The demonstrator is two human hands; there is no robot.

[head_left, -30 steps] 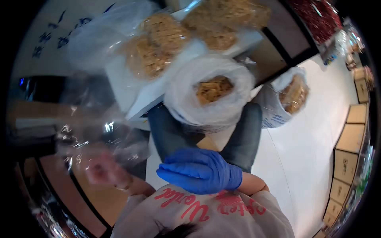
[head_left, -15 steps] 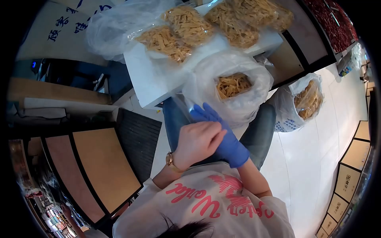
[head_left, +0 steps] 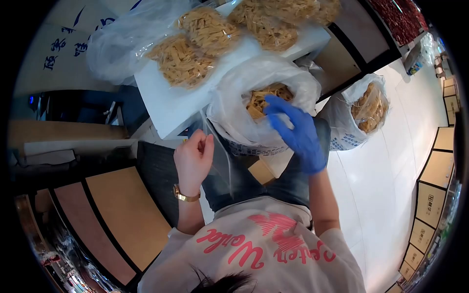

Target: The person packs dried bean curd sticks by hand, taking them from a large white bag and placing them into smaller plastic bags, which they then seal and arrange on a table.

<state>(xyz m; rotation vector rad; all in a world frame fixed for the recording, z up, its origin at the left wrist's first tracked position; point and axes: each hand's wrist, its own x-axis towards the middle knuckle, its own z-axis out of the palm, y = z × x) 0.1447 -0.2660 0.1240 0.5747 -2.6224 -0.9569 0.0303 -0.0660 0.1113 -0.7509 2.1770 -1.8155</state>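
Observation:
My left hand (head_left: 193, 158), bare and with a gold watch at the wrist, is closed on a thin clear plastic bag (head_left: 224, 163) that hangs over my lap. A blue glove covers my right hand (head_left: 297, 134), whose fingers are apart and slightly curled at the mouth of a white sack (head_left: 227, 105). Inside that sack lie flat, tan dried strips (head_left: 259, 100), partly hidden by the glove. The sack stands between my knees, its top rolled outward.
On a white box (head_left: 161, 110) ahead lie several clear bags of tan strips (head_left: 207, 30) and a heap of clear plastic bags (head_left: 117, 51). Another open sack (head_left: 337, 115) stands on the floor to the right. Wooden-fronted cabinets (head_left: 129, 212) flank me at left.
My hands have come apart: the left moved left with the clear bag, and the gloved right moved up and right to the sack's mouth. The view has shifted slightly.

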